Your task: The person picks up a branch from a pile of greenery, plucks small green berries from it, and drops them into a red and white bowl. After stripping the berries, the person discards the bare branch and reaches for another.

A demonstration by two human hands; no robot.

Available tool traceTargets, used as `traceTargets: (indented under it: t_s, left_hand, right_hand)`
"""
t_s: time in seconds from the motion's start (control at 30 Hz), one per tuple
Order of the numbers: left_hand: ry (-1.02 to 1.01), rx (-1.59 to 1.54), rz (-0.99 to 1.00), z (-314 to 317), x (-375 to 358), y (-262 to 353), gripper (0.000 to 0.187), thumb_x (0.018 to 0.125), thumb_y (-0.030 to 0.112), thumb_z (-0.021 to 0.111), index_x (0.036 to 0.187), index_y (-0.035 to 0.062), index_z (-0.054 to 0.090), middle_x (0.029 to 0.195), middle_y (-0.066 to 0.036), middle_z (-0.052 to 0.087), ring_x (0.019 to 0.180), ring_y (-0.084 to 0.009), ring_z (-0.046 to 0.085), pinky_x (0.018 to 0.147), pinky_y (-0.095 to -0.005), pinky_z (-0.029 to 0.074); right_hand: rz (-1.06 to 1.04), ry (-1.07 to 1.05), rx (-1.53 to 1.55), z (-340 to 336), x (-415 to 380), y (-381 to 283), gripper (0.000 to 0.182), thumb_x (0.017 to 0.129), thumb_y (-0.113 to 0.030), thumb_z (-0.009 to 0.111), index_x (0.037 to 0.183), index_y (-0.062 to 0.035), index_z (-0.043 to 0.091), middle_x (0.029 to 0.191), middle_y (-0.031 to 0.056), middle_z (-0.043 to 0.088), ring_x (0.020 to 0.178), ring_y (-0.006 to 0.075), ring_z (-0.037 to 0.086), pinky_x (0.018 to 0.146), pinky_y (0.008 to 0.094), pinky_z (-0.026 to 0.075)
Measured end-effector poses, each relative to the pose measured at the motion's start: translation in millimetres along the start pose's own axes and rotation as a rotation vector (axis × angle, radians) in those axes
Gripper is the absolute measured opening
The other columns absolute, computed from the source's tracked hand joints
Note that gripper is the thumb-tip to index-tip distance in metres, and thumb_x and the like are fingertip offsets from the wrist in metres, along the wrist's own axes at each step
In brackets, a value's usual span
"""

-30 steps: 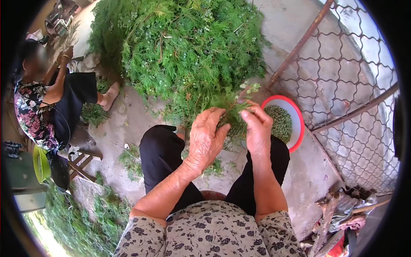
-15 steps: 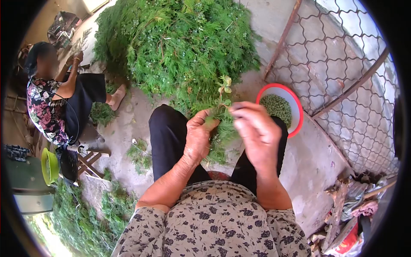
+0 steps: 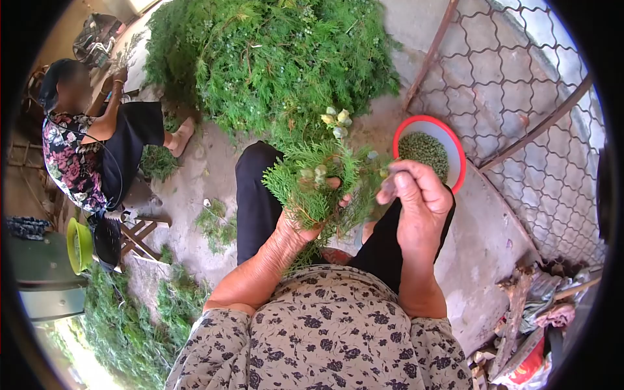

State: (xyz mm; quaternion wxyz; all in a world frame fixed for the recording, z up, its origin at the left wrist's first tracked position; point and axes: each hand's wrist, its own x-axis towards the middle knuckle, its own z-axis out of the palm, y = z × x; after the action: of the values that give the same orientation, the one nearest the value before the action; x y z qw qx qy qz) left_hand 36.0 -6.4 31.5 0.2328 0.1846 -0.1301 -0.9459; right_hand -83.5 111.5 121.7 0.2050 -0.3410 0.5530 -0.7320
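My left hand (image 3: 300,233) is closed round a leafy green conifer sprig (image 3: 286,185) above my lap, its fingers partly covered by the foliage. Pale green cones (image 3: 337,118) stick out at the sprig's far end. Just right of the sprig, my right hand (image 3: 419,211) is closed in a pinch, thumb against fingers. What lies in that pinch is too small to make out. Beyond the right hand stands a white basin with a red rim (image 3: 463,153), holding many small green cones or seeds (image 3: 422,149).
A large heap of green conifer branches (image 3: 292,58) lies ahead. More branches (image 3: 123,325) are on the floor at left. Another person (image 3: 71,146) sits at left, near a yellow-green basin (image 3: 79,244) and a wooden stool (image 3: 144,235). Wire mesh (image 3: 513,104) and piled scraps (image 3: 533,318) are at right.
My left hand has turned and the sprig now spreads over it, leaves toward the camera. My right hand has moved right and slightly down, away from the sprig's middle, fingers pinched.
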Motion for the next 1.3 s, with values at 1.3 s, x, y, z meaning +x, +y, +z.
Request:
traceTargets:
  t_s: [1.3]
  left_hand:
    - [0.111, 0.903, 0.06, 9.6, 4.1, -19.5, 0.009, 0.081, 0.011, 0.065, 0.075, 0.0052, 0.064, 0.065, 0.007, 0.054, 0.057, -0.0006, 0.043, 0.049, -0.0191, 0.035]
  right_hand:
    - [0.505, 0.121, 0.192, -1.5, 10.5, 71.7, 0.025, 0.09, -0.024, 0.05, 0.102, -0.0018, 0.05, 0.076, -0.0004, 0.052, 0.061, 0.0045, 0.046, 0.051, 0.0186, 0.038]
